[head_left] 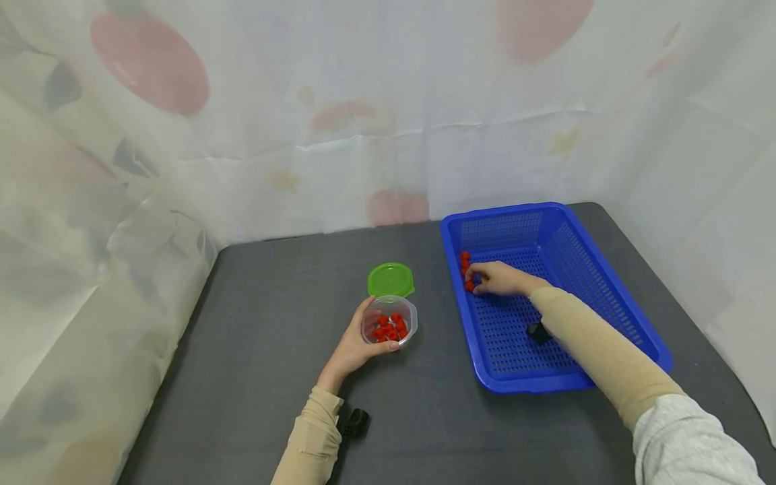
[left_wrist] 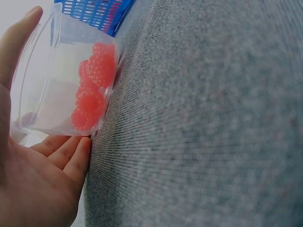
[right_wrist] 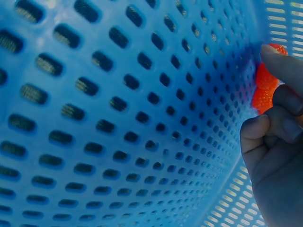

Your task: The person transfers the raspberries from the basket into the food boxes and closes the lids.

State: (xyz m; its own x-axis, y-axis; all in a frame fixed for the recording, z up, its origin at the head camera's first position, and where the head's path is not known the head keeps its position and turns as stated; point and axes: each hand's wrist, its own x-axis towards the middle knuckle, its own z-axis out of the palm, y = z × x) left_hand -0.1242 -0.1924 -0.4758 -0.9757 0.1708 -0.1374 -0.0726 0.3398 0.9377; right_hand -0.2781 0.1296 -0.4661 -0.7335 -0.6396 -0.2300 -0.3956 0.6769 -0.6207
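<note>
My left hand (head_left: 359,342) holds a clear plastic container (left_wrist: 57,94) between thumb and fingers, low over the grey table. Several red raspberries (head_left: 391,329) lie inside it; the left wrist view shows them through the wall. Inside the blue basket (head_left: 471,337), my right hand (head_left: 500,277) reaches to the left wall, where a few more raspberries (right_wrist: 265,85) sit in a row. Its forefinger lies over them and the thumb is bent below, with other fingers curled. Whether a raspberry is pinched is not clear. A green lid (head_left: 391,279) lies just behind the container.
The grey table (head_left: 273,303) carries the basket at its right side. Patterned white sheeting (head_left: 339,168) hangs behind and along both sides. A black wrist device (head_left: 354,424) is by the left sleeve, another (head_left: 537,333) under the right forearm.
</note>
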